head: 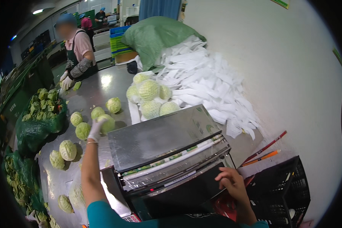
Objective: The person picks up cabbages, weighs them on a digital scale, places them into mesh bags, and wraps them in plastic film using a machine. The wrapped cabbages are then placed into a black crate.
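Observation:
My left hand (96, 129), in a white glove, grips a pale green cabbage (107, 124) above the steel table. Around it sit more cabbages: one behind (97, 113), one to the left (82, 130) and another farther off (113, 105). My right hand (230, 179) is bare, its fingers loosely curled and apart with nothing in them. It hovers at the right front of a film wrapping machine (165, 136). A roll of printed film (173, 158) lies in the machine, and clear film stretches over its front.
Cabbages in white foam nets (149, 90) stand beside a heap of nets (205, 79) and a green sack (162, 37). Green mesh bags (38, 131) of cabbage line the left edge. A person (79, 48) works across the table; another gloved hand (32, 217) shows lower left. Black crates (276, 193) stand right.

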A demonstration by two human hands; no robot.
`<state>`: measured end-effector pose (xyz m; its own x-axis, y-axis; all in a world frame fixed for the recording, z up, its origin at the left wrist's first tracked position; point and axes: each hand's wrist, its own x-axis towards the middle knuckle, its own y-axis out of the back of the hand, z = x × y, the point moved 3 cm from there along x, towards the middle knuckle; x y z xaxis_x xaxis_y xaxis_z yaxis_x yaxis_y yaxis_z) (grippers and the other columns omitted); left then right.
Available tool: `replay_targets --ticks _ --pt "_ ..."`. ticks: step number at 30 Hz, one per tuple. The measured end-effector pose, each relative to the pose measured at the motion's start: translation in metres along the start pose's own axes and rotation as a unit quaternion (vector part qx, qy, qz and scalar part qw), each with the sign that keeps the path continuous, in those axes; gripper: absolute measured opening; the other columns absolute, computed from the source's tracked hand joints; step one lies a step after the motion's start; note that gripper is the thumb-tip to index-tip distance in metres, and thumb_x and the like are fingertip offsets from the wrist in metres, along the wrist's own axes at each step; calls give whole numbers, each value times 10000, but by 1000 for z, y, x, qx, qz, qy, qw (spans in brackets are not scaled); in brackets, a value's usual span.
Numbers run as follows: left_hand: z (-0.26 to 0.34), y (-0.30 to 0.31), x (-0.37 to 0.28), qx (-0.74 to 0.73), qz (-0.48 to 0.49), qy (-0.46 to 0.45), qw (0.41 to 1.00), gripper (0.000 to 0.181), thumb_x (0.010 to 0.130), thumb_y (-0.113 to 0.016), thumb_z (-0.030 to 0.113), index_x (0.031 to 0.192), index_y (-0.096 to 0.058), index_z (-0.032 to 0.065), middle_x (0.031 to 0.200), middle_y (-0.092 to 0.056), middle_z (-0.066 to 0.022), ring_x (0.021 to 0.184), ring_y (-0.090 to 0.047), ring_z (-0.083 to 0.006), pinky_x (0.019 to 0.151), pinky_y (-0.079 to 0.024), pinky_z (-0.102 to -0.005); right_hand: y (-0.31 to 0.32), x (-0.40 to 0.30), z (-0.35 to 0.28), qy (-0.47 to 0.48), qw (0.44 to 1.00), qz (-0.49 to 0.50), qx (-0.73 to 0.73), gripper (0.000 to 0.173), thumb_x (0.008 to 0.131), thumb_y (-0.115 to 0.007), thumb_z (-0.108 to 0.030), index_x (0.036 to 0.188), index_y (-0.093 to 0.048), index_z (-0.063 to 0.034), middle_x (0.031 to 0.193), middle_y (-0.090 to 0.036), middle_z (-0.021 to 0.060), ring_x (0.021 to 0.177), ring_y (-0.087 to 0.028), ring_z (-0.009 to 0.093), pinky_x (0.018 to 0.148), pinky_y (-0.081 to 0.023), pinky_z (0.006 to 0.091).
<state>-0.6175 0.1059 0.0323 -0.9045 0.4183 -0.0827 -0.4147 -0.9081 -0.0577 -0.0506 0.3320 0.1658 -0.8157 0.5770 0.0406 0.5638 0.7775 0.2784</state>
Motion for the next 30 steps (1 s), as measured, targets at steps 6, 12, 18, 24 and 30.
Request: replay_targets --ticks 6,12,18,24,30 --pt "97 8 -94 -260 -76 5 963 604 902 -589 463 1345 -479 67 1306 -549 -141 1191 -555 -297 904 -524 -489 -16 21 14 64 990 -125 1 492 876 -687 -58 1328 -498 -14 1065 -641 128 866 -641 156 732 -523 265" --pt "108 -113 -263 -191 -217 31 957 643 974 -432 519 1421 -401 57 1393 -499 -160 1249 -535 -312 1018 -470 -491 -72 37 -30 359 924 -99 -86 956 716 -854 -200 1476 -282 -112 1512 -265 230 1365 -343 394 1075 -376 449" --pt "67 -203 -383 -270 -263 206 903 623 1024 -346 513 1445 -365 54 1314 -549 -149 1104 -623 -258 879 -540 -372 -72 39 -11 250 946 -190 82 1012 675 -879 -270 1470 -284 -78 1469 -350 198 1351 -390 346 1091 -374 449" --pt "35 -195 -411 -75 -82 -18 994 658 949 -611 305 1470 -323 24 1332 -502 -185 1137 -586 -282 956 -489 -373 -63 36 25 -127 826 -266 480 807 884 -681 -417 1478 -267 -62 1432 -415 136 1316 -442 281 1094 -389 414" --pt "36 -240 -430 27 -44 -164 985 1076 757 -820 340 1518 -145 -10 1507 -262 -213 1395 -313 -329 1152 -250 -404 -64 9 16 -30 904 -296 307 949 862 -714 -445 1530 -149 -77 1469 -339 153 1370 -337 251 1135 -273 366"
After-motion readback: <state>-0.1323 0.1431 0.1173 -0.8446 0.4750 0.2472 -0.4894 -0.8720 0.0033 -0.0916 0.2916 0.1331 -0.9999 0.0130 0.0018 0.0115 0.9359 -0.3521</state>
